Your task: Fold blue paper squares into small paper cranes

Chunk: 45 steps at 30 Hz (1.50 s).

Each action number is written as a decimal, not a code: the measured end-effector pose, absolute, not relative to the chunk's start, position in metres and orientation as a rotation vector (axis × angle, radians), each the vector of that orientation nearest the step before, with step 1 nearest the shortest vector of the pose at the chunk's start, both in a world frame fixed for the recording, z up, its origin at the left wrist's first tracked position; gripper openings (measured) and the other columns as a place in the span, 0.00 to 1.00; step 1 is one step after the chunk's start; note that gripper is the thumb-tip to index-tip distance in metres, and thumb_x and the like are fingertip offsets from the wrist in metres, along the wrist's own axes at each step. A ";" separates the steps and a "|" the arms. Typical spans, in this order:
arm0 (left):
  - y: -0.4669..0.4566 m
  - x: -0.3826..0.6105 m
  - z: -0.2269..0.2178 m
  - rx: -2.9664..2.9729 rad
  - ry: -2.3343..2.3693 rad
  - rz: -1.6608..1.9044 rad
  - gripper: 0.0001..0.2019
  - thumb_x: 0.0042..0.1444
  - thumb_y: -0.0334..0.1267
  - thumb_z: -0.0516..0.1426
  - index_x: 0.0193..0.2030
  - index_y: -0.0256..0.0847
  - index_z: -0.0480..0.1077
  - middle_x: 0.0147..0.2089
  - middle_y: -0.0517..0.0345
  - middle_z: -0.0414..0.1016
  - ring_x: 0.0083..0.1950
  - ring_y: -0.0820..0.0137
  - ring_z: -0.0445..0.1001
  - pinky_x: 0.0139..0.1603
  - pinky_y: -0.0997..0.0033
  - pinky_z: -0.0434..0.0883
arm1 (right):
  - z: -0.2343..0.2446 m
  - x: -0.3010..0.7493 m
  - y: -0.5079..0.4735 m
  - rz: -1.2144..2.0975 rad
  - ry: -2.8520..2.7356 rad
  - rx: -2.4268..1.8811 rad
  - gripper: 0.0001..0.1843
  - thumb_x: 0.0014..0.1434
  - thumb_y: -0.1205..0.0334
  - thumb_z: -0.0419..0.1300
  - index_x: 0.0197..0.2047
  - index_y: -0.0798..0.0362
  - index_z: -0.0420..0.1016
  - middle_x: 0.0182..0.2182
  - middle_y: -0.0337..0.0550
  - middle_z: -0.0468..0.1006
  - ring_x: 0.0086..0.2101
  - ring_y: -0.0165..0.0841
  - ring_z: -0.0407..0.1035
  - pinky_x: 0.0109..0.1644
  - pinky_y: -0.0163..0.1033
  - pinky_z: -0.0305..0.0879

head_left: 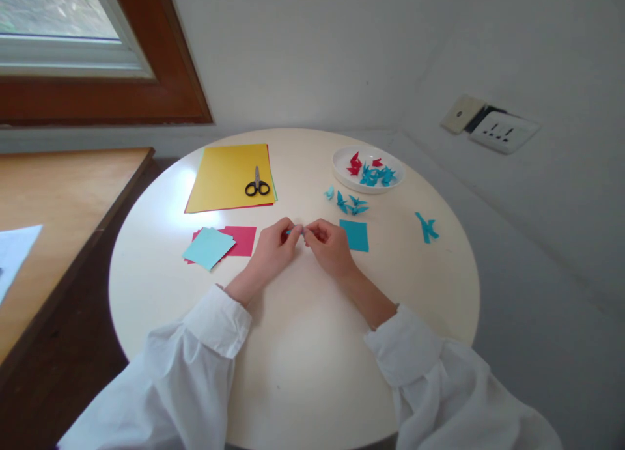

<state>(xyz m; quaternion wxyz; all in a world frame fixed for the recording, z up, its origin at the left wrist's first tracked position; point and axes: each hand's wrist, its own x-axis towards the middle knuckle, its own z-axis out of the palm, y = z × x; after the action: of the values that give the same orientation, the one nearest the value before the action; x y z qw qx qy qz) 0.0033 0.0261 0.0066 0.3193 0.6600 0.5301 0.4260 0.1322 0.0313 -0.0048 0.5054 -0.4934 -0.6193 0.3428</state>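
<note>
My left hand [274, 247] and my right hand [332, 247] meet near the middle of the round table, thumbs and fingers closed in pinches. Between their fingertips is a small folded piece of blue paper [291, 231], mostly hidden by the fingers. A square of teal paper [355, 236] lies just right of my right hand. Beyond it are several teal paper cranes [350, 204] and a pale blue one [329, 193]. Left of my left hand, pale blue paper squares [209, 248] overlap red squares [243, 241].
Black-handled scissors [257, 184] rest on a stack of large coloured sheets, yellow on top [224, 170]. A white dish [338, 172] at the back right holds red and teal cranes. Teal paper strips [428, 228] lie near the right edge of the white table [297, 372].
</note>
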 end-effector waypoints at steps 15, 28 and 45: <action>0.031 0.005 -0.003 1.298 1.034 1.172 0.18 0.54 0.48 0.54 0.20 0.40 0.59 0.18 0.64 0.59 0.22 0.76 0.59 0.24 0.74 0.58 | -0.009 0.130 0.034 1.110 -1.404 -1.000 0.20 0.52 0.46 0.55 0.20 0.51 0.62 0.16 0.33 0.65 0.20 0.26 0.59 0.25 0.34 0.58; 0.027 0.008 0.003 0.979 0.717 1.204 0.18 0.50 0.48 0.59 0.20 0.39 0.60 0.19 0.63 0.61 0.25 0.75 0.62 0.30 0.72 0.61 | -0.012 0.124 0.034 1.401 -1.080 -0.838 0.19 0.46 0.46 0.62 0.20 0.53 0.65 0.18 0.33 0.66 0.21 0.25 0.60 0.28 0.35 0.59; 0.031 0.002 0.003 0.837 0.681 1.191 0.15 0.49 0.43 0.61 0.20 0.36 0.64 0.18 0.62 0.64 0.23 0.76 0.63 0.29 0.73 0.62 | -0.003 0.127 0.034 1.409 -0.932 -0.872 0.17 0.42 0.51 0.65 0.18 0.54 0.67 0.15 0.32 0.67 0.20 0.24 0.59 0.27 0.33 0.57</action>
<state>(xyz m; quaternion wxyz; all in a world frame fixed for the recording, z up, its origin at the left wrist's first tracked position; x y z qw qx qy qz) 0.0017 0.0310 0.0030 0.6943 0.3747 0.3051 0.5333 0.1273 0.0341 -0.0027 0.5812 -0.3731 -0.3990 0.6032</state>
